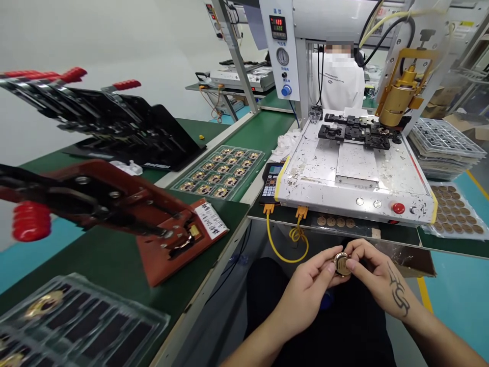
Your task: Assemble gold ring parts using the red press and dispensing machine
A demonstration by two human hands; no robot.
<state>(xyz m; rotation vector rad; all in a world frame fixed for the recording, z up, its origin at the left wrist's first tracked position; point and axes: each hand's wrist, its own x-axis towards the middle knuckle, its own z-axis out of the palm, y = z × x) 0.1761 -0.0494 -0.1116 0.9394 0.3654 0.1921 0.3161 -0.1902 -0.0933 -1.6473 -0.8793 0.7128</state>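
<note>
Currently, both hands are working together above the dark-clothed lap (344,334): the left hand (310,284) and the right hand (376,279) are pinching one gold-rimmed round part (343,265), near the white machine (317,191). Its brownish face is showing; whether anything is being fitted or merely checked, cannot tell. Progress, judged from the layout: work on this piece is probably not finished. On the left side, a far tray (245,177) is holding rows of gold parts, while a near tray (128,341) is carrying only a few, with several compartments standing vacant. Which tray is receiving finished pieces remains unclear. Brown discs (454,209) are lying in a sheet at right, so more pieces are presumably waiting.
</note>
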